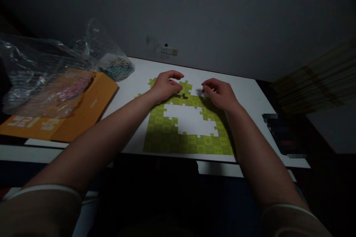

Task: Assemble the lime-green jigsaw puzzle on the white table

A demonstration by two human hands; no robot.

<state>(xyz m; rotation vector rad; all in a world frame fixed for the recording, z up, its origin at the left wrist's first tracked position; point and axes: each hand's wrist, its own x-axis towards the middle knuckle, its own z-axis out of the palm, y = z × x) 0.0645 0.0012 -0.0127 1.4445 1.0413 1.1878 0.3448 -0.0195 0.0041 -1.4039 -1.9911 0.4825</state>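
Head camera: the left hand (165, 88) holds its thumb and index finger spread in a curve, the thumb tip beside a loose yellow-green piece (187, 88); whether they touch, I cannot tell. Opposite, the right hand (221, 94) is curled palm inward, thumb and index tips close together; whether they pinch anything cannot be made out. Both wrists hang above the far part of the puzzle (191, 147), and the bare forearms slant inward from the lower corners, short sleeves (41, 207) edged in pale trim.

The puzzle lies flat between the arms on the white table (249, 100), joined around its edges, with an irregular gap in the middle. Another loose piece (151, 81) lies beyond the left wrist.

Farther left, an orange package (94, 100) bears large white lettering, which I cannot read with certainty, and a small line of print too faint to read. A clear plastic bag (41, 100) rests over it. On the wall (236, 18) are sockets (169, 50).
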